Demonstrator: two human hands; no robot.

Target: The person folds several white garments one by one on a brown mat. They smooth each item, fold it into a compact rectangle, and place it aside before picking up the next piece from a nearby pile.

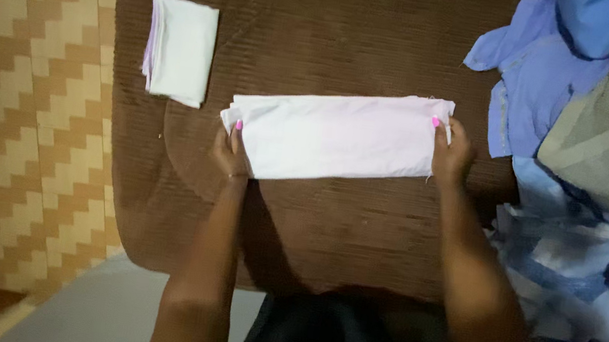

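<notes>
1. The long white cloth (337, 137), folded into a strip, lies flat near the middle of the brown ribbed surface (324, 31).
2. The left hand (231, 154) grips its left end, and the right hand (452, 150) pinches its right end; both hands are closed on the cloth.
3. A smaller folded white cloth (181, 50) lies apart, at the upper left of the same surface.
4. A pile of blue clothes (558, 64) is at the right edge.
5. The floor (11, 114) at the left has a tan zigzag pattern.
6. Both forearms reach forward, almost straight.

No packages, labels, signs or screens visible.
</notes>
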